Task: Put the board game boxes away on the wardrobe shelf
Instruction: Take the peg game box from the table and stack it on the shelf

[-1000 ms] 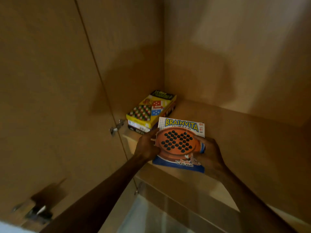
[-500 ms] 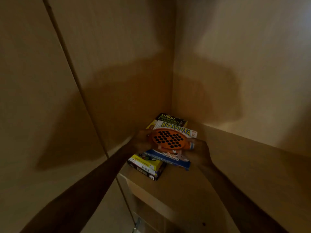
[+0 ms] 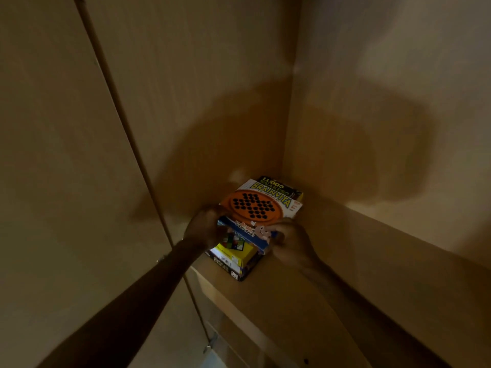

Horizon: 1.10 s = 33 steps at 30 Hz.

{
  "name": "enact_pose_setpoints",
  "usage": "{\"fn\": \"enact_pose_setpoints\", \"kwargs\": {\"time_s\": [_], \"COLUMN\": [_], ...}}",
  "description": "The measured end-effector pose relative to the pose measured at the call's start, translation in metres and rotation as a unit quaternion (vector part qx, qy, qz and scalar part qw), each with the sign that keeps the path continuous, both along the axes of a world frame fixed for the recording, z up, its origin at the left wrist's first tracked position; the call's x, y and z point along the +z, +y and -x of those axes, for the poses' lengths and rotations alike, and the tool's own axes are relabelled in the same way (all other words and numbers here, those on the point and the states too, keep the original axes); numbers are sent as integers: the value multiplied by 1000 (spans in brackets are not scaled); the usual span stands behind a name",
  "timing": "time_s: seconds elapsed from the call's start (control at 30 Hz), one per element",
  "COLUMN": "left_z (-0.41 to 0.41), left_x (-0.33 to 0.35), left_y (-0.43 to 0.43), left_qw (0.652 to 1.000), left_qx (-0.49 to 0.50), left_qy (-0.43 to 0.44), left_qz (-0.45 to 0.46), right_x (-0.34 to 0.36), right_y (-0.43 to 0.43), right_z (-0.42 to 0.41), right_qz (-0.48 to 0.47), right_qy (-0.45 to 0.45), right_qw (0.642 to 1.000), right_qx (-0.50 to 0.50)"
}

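Nearest to us, our two bare forearms reach up and forward into the dim wardrobe, the left one running from the lower left corner, the right one from the lower right, mostly lost in shadow. Below them we see the front edge of the wooden shelf (image 3: 305, 301) and, just under it, a small metal hinge (image 3: 211, 343) on the cabinet side.

Our left hand (image 3: 203, 229) curls around the near left corner of the Brainvita box (image 3: 259, 208), fingers closed on its edge. Our right hand (image 3: 293, 241) grips the near right corner of the same box, thumb on top and fingers wrapped below — so both hands hold this one box between them. The box sits tilted, its near edge raised a little in our grasp, its orange round board with black dots facing up.

Under it lies the Ludo box (image 3: 236, 252), yellow with a chequered patch, flat on the shelf near the left wall; its far end with the title pokes out beyond the Brainvita box. Whether the Brainvita box already rests on it at the far end we cannot tell — the contact is hidden.

Farther on, the stack sits close to the back corner, where the left panel and the rear wall (image 3: 385, 115) meet, with our shadow cast across both.
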<state>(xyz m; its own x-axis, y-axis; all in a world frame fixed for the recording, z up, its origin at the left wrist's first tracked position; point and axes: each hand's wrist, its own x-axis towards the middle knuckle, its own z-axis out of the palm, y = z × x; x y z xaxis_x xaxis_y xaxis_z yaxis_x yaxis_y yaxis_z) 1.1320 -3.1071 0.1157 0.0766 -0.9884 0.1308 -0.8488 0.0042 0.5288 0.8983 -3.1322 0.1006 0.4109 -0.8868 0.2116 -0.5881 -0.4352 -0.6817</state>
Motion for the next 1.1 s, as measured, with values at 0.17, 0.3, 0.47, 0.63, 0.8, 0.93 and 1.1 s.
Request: {"fn": "enact_pose_setpoints", "kwargs": {"time_s": [0.17, 0.3, 0.47, 0.63, 0.8, 0.93, 1.1], "left_z": [18, 33, 35, 47, 53, 55, 60], "left_x": [6, -7, -67, -103, -117, -116, -120], "left_y": [16, 58, 154, 263, 379, 485, 623], "left_qw": [999, 985, 966, 897, 812, 750, 654], "left_qx": [15, 105, 186, 314, 446, 535, 640], "left_qy": [35, 108, 162, 306, 367, 370, 360], "left_qz": [20, 85, 71, 49, 82, 119, 179], "right_x": [-3, -13, -38, -72, -96, -98, -94], "right_y": [12, 36, 82, 142, 219, 302, 424], "right_z": [5, 12, 13, -11, -58, -108, -165], "right_qz": [-32, -15, -52, -168, -225, -239, -263], "right_qy": [-6, -84, -108, -88, -9, 26, 57], "right_qw": [999, 996, 993, 976, 941, 901, 843], "right_qx": [38, 14, 21, 107, 251, 361, 466]}}
